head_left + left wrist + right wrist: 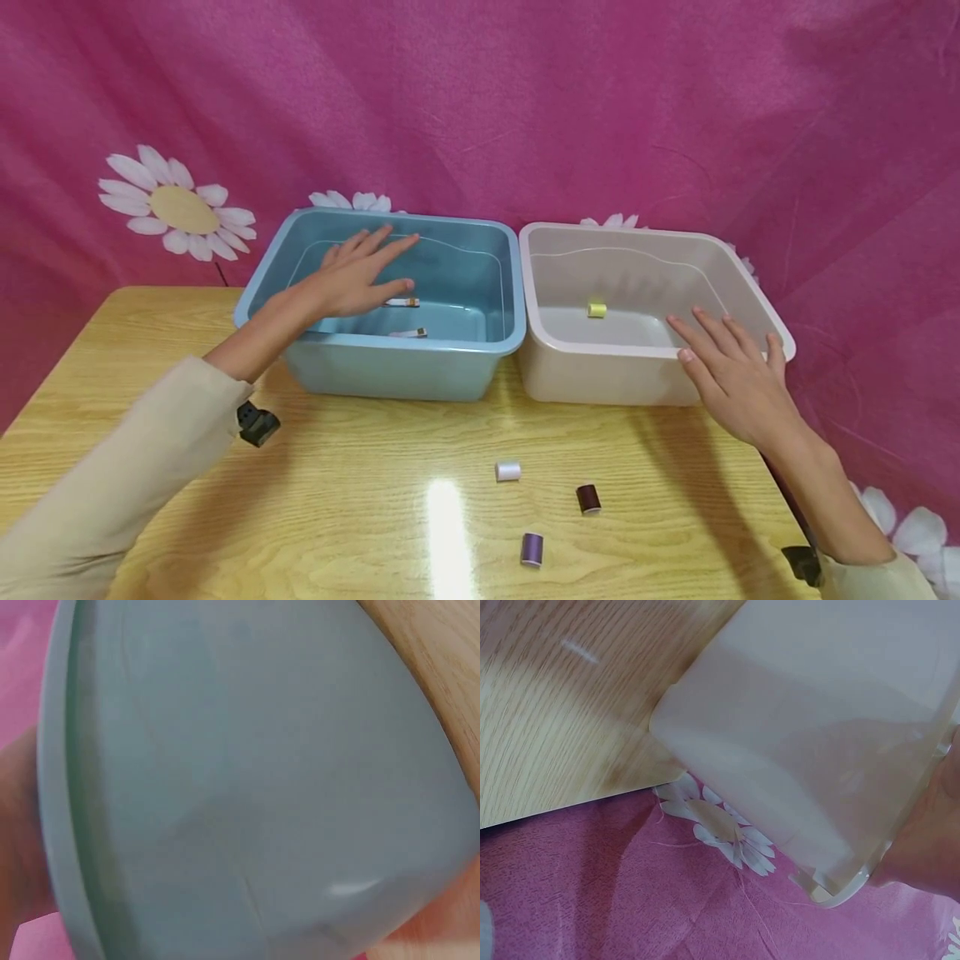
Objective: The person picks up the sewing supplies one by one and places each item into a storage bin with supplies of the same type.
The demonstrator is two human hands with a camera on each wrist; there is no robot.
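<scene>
My left hand (358,271) is over the blue bin (390,367), palm down with fingers spread and straight, holding nothing. Beneath it, two small whitish pieces with brown ends, one farther back (405,302) and one nearer (411,332), lie on the bin's floor, partly hidden. My right hand (738,379) spreads its fingers above the near right corner of the beige bin (607,375), also holding nothing. A yellow thread spool (596,310) lies inside that bin. On the table in front are a white spool (507,472), a dark brown spool (588,498) and a purple spool (532,549).
Both bins stand side by side on a wooden table (360,483), at its back edge. Behind hangs a pink cloth (480,108) with white daisies. The table's right edge runs just below my right forearm. Dark wrist camera mounts (257,423) show at the sleeves.
</scene>
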